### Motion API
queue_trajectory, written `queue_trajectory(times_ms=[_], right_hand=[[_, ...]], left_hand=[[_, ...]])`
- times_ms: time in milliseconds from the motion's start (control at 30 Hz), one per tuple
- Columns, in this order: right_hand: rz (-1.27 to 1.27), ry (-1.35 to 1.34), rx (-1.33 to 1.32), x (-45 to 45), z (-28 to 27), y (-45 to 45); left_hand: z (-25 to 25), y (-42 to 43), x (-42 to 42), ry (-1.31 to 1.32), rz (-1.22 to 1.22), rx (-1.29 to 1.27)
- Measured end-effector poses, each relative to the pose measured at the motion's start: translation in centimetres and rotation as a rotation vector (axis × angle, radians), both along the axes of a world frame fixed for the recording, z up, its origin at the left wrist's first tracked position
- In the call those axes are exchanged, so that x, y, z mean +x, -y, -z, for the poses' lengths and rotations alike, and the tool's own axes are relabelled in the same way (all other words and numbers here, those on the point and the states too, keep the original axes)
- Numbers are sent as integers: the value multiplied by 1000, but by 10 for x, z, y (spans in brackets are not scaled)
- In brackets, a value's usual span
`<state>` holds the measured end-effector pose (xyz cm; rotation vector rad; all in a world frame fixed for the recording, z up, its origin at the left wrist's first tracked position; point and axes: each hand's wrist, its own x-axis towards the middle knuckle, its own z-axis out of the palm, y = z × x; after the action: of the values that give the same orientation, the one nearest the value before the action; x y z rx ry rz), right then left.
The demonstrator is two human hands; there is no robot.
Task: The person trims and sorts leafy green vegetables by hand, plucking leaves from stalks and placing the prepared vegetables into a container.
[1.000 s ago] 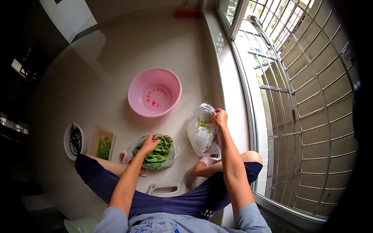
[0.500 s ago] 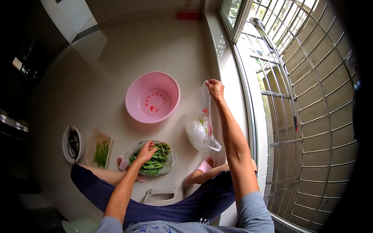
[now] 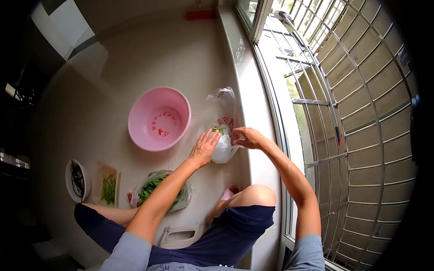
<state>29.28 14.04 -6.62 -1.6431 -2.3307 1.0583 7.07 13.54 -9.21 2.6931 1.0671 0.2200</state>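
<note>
A white plastic bag (image 3: 222, 151) with red printing stands on the floor beside the sill, a bit of green showing inside it. My left hand (image 3: 205, 148) lies against its left side, fingers stretched out. At the bag's right edge, my right hand (image 3: 249, 137) has its fingers curled in on the plastic. Nearer my feet, leafy greens (image 3: 149, 187) fill a clear bag (image 3: 183, 198), partly covered by my left forearm. A pink basin (image 3: 135, 122), with red print on its bottom, sits left of the white bag.
A white basket (image 3: 87, 180) with dark long vegetables and a shallow tray (image 3: 99, 187) of green pods stand at the left. A low plastic stool (image 3: 181, 237) is between my legs. The tiled sill (image 3: 255, 108) and barred window (image 3: 352, 135) border the right side.
My left hand has gone from the leafy greens to the white bag. My right hand has come down from the bag's raised top to its side, and the bag's top has spread wider.
</note>
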Motion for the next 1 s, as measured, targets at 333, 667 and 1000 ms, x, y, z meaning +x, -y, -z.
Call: queue_trajectory(times_ms=[333, 667, 1000], right_hand=[[-362, 405, 10, -40, 73, 77], [304, -220, 511, -72, 75, 53], [202, 426, 278, -90, 177, 110]], left_hand=[[45, -24, -24, -671, 192, 5], [40, -40, -26, 250, -242, -41], [62, -88, -25, 407, -519, -630]])
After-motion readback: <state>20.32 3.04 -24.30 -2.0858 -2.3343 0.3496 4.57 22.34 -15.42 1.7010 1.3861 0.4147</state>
